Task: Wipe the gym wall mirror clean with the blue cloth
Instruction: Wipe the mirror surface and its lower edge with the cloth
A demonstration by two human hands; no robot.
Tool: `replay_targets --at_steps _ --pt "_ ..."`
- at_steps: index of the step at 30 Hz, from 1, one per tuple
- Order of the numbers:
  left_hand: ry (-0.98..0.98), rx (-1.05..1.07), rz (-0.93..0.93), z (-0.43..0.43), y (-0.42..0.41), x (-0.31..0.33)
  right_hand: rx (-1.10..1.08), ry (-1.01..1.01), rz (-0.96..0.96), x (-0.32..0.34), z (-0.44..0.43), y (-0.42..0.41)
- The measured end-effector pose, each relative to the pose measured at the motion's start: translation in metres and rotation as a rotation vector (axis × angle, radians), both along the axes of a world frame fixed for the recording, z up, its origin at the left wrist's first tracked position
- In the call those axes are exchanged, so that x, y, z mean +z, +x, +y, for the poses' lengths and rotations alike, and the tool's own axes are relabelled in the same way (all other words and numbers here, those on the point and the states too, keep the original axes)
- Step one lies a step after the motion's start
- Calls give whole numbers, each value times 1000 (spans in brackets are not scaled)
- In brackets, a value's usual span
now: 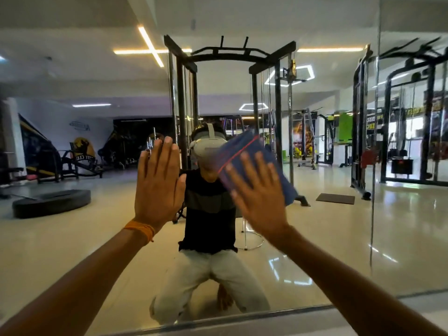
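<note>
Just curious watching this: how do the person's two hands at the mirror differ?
The left hand is bare, fingers close together and upright; the right hand presses the blue cloth, fingers spread. The left wrist wears an orange thread; the right wrist has none. The left hand looks sharp, the right blurred. Both are open, palms toward the mirror.

The left hand (pixel 158 187) is held up flat with fingers together, the right hand (pixel 257 192) flat with fingers spread.

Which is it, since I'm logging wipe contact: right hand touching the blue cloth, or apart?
Touching. The head view shows the right hand spread flat over the blue cloth, straight fingers lying on it against the mirror, no gap visible.
</note>
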State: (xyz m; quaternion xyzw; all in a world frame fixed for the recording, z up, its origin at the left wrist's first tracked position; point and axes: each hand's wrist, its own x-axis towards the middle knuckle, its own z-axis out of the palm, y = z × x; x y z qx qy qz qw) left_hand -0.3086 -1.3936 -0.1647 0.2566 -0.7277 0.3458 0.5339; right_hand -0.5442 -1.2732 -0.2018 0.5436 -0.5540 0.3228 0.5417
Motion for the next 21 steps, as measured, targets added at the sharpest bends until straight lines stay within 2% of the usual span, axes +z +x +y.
replay_targets --at_steps 2,4,6,8,10,11,15,17,19,21 --pt "2 -3 -4 3 -1 1 3 168 294 -15 10 -16" --pt "11 -11 0 7 -1 2 12 201 413 20 21 -44" --pt "19 -19 0 7 0 2 4 91 288 65 28 -63" --pt "25 -20 0 5 -1 1 -5 -71 30 90 29 -63" --pt "25 -48 3 4 0 1 -2 -167 -140 77 17 -40" --pt "27 -81 7 4 2 0 5 -157 -144 54 9 -23" --pt "113 -262 -19 9 17 -29 98 108 227 -99 -10 21" --pt "154 -279 -50 8 28 -51 67 207 343 -147 -2 23" --pt "172 -259 -70 5 37 -66 73 284 465 -133 5 9" --pt "185 -256 -77 3 39 -73 71 279 487 -80 10 -4"
